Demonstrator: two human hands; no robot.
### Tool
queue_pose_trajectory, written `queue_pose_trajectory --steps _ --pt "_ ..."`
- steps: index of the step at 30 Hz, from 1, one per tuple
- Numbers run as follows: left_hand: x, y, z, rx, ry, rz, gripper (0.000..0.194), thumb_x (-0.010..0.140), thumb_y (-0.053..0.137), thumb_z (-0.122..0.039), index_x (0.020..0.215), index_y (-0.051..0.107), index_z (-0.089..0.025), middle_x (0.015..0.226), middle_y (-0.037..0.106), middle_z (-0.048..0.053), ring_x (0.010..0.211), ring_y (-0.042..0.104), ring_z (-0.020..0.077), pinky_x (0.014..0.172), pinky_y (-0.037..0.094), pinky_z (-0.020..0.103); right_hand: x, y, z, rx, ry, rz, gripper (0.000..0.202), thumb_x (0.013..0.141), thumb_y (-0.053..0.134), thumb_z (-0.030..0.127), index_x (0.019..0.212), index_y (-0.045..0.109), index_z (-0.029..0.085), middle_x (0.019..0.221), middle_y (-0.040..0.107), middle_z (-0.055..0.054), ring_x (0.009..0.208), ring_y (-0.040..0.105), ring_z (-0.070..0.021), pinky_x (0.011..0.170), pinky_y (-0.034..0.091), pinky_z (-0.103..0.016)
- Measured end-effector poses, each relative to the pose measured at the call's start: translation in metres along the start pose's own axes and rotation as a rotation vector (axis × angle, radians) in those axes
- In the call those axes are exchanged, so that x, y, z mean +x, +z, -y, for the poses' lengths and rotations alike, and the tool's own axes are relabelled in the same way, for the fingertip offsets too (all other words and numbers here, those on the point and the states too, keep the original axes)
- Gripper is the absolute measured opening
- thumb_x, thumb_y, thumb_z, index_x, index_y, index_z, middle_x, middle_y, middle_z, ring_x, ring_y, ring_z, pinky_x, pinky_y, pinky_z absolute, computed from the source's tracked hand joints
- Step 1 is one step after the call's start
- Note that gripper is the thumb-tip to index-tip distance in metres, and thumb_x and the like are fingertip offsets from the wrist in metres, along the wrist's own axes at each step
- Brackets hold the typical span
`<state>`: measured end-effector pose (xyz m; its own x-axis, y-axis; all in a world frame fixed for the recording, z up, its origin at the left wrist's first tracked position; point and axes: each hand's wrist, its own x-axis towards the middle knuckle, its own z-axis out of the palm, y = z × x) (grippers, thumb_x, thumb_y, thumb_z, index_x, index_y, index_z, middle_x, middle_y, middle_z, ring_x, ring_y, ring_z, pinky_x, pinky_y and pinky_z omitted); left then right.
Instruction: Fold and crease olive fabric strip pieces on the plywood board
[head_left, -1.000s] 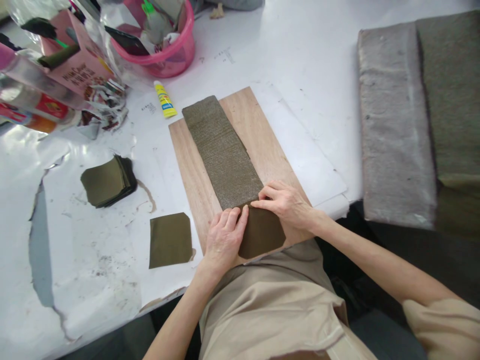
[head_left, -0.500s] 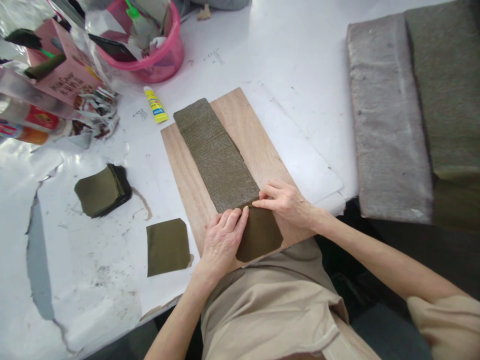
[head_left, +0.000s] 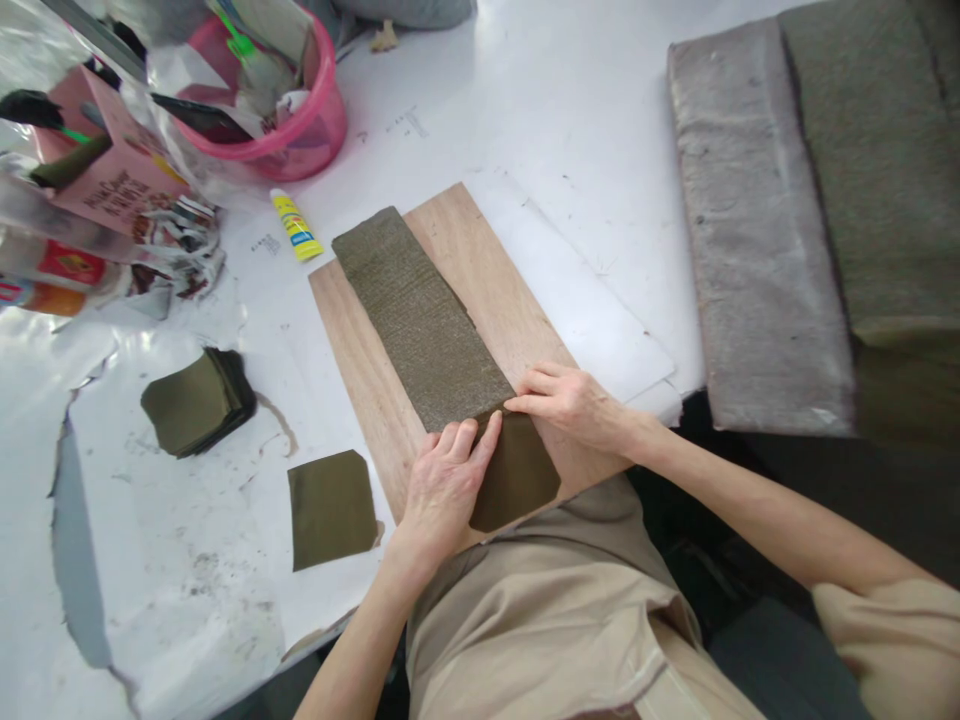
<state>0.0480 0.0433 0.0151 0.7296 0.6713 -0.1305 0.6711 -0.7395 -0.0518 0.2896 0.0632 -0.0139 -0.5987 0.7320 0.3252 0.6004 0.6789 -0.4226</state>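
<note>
My left hand (head_left: 444, 488), fingers loosely extended, presses where the textured strip (head_left: 416, 310) meets the olive patch (head_left: 517, 475) on the wooden board (head_left: 484, 245); my right hand (head_left: 570, 405), half-curled, touches there too — pinching or not, I cannot tell. Lettering on 1 yellow tube (head_left: 296, 226) and 1 pink box (head_left: 112, 190) is too blurred to read.

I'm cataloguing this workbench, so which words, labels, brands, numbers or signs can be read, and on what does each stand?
Pink carton: perhaps "MilkCow"; the line below is too blurred.
Yellow tube: lettering too blurred to read.
Red-labelled bottle: label too blurred.
Crumpled wrapper: print unreadable.
White table covering: printed marks too small to read.
</note>
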Motion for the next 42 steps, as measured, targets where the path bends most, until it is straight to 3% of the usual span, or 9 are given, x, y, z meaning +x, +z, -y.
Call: queue_pose_trajectory --steps 11,20,28,36,42 --pt "0.004 -0.001 -0.002 0.009 -0.017 0.01 0.059 0.092 0.042 -0.008 0.148 0.031 -0.022 0.114 0.053 0.011 0.098 0.051 0.023 0.081 0.047 0.035 -0.004 -0.001 0.0 -0.038 0.035 -0.001 0.023 0.097 0.046 0.017 0.104 0.068 0.016 0.093 0.062 -0.008 0.091 0.053 -0.019 0.076 0.05 -0.029" --pt "0.013 -0.015 -0.011 0.045 -0.059 0.067 0.063 0.09 0.047 -0.009 0.148 0.03 -0.026 0.103 0.052 0.007 0.091 0.051 0.0223 0.076 0.045 0.035 -0.007 -0.004 0.002 -0.106 0.004 0.023 0.026 0.097 0.043 0.014 0.107 0.067 0.014 0.097 0.063 -0.01 0.092 0.052 -0.02 0.08 0.051 -0.032" --pt "0.02 -0.014 -0.016 0.102 -0.082 0.062 0.059 0.089 0.052 -0.01 0.144 0.038 -0.027 0.098 0.053 0.007 0.087 0.052 0.0223 0.071 0.047 0.033 -0.014 0.003 0.013 -0.018 0.212 -0.065 0.029 0.098 0.045 0.018 0.12 0.065 0.022 0.108 0.061 -0.008 0.103 0.052 -0.0185 0.088 0.051 -0.031" --pt "-0.019 0.015 -0.011 -0.004 -0.189 -0.142 0.053 0.09 0.049 -0.007 0.141 0.043 -0.019 0.119 0.055 0.014 0.108 0.053 0.0264 0.086 0.049 0.04 -0.016 0.007 0.026 -0.169 0.203 -0.003 0.036 0.096 0.048 0.016 0.13 0.059 0.02 0.123 0.059 -0.013 0.112 0.051 -0.0235 0.094 0.05 -0.038" --pt "-0.051 0.029 -0.001 -0.063 -0.346 -0.297 0.036 0.094 0.049 -0.016 0.13 0.054 -0.017 0.108 0.06 0.012 0.096 0.057 0.0241 0.083 0.048 0.038 -0.021 0.007 0.025 -0.14 0.212 -0.032 0.034 0.095 0.049 0.016 0.127 0.06 0.021 0.12 0.06 -0.011 0.113 0.052 -0.0228 0.095 0.05 -0.037"
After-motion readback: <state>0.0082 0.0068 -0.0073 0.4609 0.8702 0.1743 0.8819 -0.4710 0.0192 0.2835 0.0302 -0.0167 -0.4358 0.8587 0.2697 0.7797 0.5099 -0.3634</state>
